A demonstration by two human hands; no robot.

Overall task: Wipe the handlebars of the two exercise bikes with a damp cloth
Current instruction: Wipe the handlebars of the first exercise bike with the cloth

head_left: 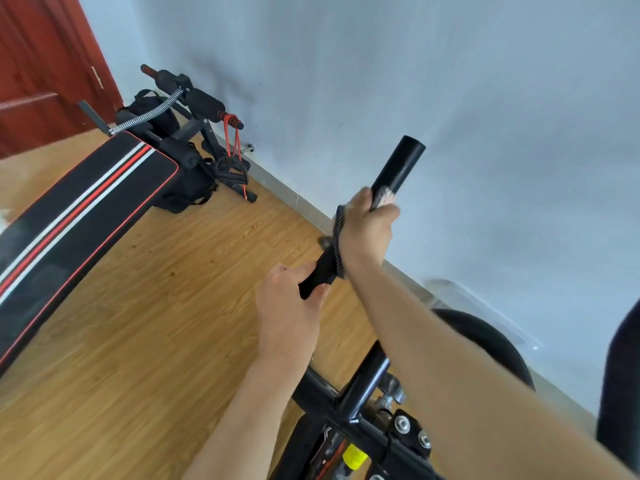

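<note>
The cloth [339,237] is being clenched round the handlebar [398,164] by the right hand [367,230], the left hand [287,306] gripping lower down it. The bunched cloth may be getting worked loose.

Right hand [367,230] gripping cloth [339,237] round handlebar [398,164], left hand [289,306] holding lower

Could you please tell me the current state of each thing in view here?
Handlebar: tilted upward, gripped by both hands, its end bare.
Cloth: wrapped round the handlebar under the right hand.
Right hand: grips cloth and handlebar.
Left hand: grips the handlebar lower down.
Red band: hangs from the bench roller.
</note>
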